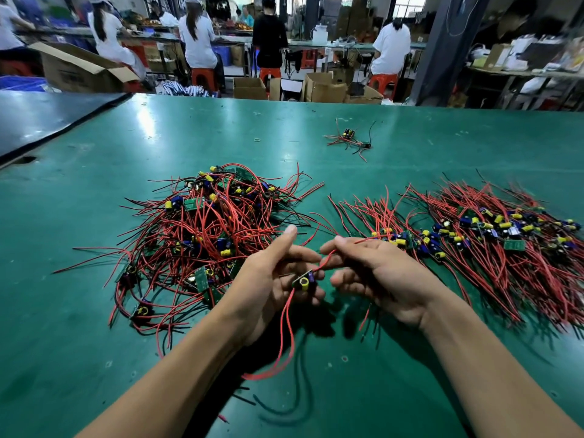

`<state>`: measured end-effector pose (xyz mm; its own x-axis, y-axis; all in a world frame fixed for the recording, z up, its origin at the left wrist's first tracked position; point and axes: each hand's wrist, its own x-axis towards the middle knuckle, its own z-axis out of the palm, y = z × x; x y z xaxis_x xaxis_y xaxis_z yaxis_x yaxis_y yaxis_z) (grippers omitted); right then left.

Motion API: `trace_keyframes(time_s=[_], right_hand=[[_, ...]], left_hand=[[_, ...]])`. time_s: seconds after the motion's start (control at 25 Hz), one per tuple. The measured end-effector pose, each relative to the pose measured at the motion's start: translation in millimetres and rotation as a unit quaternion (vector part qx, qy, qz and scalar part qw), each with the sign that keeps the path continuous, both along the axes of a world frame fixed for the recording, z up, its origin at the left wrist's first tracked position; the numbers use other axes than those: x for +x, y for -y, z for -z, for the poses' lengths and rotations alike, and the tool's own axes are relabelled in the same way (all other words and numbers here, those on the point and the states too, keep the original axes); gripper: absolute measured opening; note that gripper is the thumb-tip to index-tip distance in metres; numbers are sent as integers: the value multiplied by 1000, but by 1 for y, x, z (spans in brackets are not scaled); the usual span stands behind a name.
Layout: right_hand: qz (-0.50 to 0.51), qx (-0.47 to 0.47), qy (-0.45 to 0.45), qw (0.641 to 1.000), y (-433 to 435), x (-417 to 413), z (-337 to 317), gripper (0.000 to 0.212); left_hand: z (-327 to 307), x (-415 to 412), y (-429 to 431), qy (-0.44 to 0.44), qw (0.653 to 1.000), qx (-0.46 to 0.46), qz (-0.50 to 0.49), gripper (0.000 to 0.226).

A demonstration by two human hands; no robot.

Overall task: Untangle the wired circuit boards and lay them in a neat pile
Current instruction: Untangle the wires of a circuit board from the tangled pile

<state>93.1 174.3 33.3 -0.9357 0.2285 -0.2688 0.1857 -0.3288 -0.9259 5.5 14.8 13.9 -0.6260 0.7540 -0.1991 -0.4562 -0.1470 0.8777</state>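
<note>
Holding the small green circuit board with the yellow capacitor [304, 282] up off the green table mat [94, 327] makes sense: its dangling red leads [288, 336] hang free instead of snagging the tangled heap of red-wired boards [205, 222] on the left. Your left hand [271, 286] grips the board at its fingertips, and your right hand [379, 279] pinches one red wire [327, 259] just right of it. I'd guess it goes on the combed-out pile of boards [474, 235] to the right.
</note>
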Motion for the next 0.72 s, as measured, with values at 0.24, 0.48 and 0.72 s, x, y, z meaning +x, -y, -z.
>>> trace_keyframes(time_s=[0.24, 0.48, 0.72], right_hand=[[40, -2, -8, 999, -6, 3, -1, 32], [47, -59, -114, 991, -12, 3, -1, 50], [-18, 121, -78, 989, 2, 0, 15, 41]], left_hand=[[7, 8, 1, -33, 999, -6, 22, 27], [4, 6, -6, 21, 1000, 18, -5, 6], [9, 8, -7, 10, 1000, 21, 16, 17]])
